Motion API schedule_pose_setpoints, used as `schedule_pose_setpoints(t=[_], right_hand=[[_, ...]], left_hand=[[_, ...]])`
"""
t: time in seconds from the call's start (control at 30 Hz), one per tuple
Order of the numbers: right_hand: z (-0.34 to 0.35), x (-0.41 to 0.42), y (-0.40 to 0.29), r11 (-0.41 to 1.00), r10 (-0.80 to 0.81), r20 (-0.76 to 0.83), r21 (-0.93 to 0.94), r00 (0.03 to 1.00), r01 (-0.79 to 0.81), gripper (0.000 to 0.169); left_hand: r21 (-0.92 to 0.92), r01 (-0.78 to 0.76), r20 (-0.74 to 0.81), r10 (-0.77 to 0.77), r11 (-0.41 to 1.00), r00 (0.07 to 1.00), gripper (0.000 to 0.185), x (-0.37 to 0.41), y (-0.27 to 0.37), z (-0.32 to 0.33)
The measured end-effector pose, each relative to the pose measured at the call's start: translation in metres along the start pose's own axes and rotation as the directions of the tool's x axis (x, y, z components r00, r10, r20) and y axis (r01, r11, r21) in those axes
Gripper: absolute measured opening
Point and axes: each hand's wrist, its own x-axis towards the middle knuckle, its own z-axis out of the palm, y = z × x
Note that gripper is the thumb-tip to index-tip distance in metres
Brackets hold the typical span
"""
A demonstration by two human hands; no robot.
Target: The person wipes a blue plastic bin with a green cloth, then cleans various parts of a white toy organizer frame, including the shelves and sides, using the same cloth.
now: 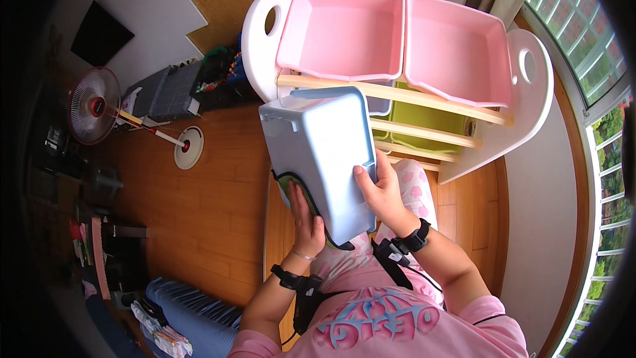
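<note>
A light blue plastic storage bin is held up in front of my body, turned on its side with its smooth underside partly facing me. My right hand grips its right rim, the thumb lying on the outer wall. Flat against the bin's left wall, my left hand presses a green cloth with a dark border. Part of that cloth is covered by my fingers, and its dark edge shows again below the bin. The bin's inside is hidden.
Beyond the bin stands a white rack with wooden rails. Two pink bins sit on top, a green bin lower down. A standing fan is at left, a barred window at right.
</note>
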Motion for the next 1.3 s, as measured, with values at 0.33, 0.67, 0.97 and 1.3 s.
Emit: schedule_pose_setpoints(t=[0.33,0.67,0.97,1.3], right_hand=[[0.015,-0.021,-0.046,0.987,-0.113,0.3,-0.073,0.947,0.141,0.024],[-0.036,-0.04,-0.076,0.799,-0.174,0.373,-0.488,0.911,0.353,0.029],[-0.091,-0.042,-0.086,0.466,-0.173,0.642,-0.614,0.746,0.637,0.033],[-0.148,-0.04,-0.057,0.322,0.052,0.671,-0.713,0.74,0.623,0.026]], left_hand=[[-0.343,0.559,0.205,-0.521,0.755,0.829,0.061,0.027,-0.081,0.024],[-0.419,0.106,0.348,0.052,0.902,0.936,0.055,0.036,0.04,0.083],[-0.484,-0.066,0.238,0.204,0.872,0.95,0.049,0.033,0.083,0.095],[-0.68,0.73,0.652,-0.506,-0.062,0.565,0.038,0.026,-0.043,0.108]])
